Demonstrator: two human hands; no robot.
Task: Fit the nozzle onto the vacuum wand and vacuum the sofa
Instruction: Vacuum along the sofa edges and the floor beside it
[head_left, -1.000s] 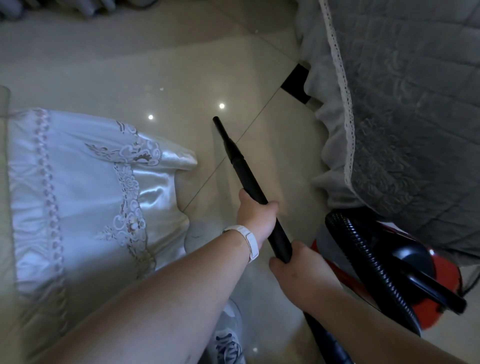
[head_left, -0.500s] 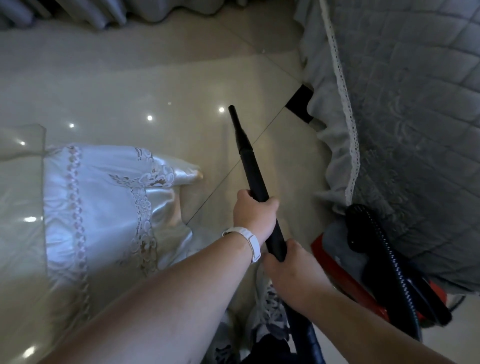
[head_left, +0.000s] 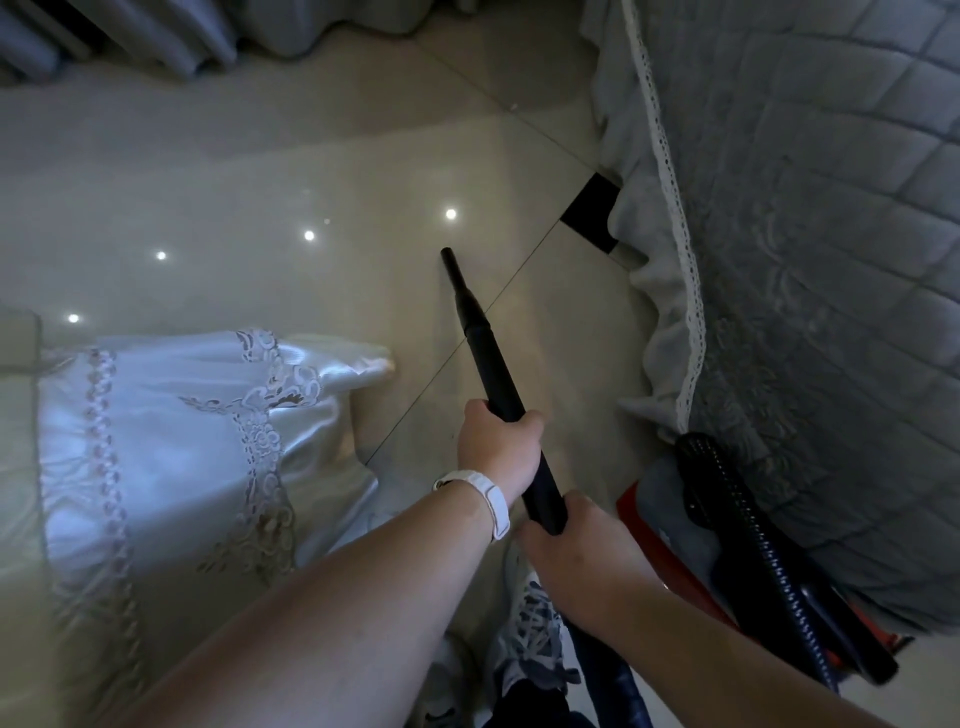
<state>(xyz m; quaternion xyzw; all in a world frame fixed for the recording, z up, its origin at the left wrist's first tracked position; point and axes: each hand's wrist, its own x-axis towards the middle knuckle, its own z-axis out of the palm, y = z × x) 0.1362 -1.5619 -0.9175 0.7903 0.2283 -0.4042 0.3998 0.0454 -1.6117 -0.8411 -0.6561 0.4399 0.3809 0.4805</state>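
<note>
A long black vacuum wand (head_left: 488, 358) points away from me over the tiled floor, ending in a narrow tapered nozzle (head_left: 457, 278). My left hand (head_left: 498, 447), with a white wristband, grips the wand's middle. My right hand (head_left: 571, 545) grips it just behind, nearer my body. The sofa (head_left: 810, 270) under a grey quilted cover with a lace frill fills the right side, apart from the wand's tip.
A red vacuum body (head_left: 675, 540) with a black ribbed hose (head_left: 763, 561) sits on the floor by the sofa's front. A white satin cloth with lace trim (head_left: 171, 441) drapes at left. My sneakers (head_left: 530, 634) stand below. Glossy tiled floor (head_left: 311, 171) stretches ahead.
The view has tilted up and shifted, showing more of the far floor. The wand stays held in both hands, its tip swung slightly toward the sofa side.
</note>
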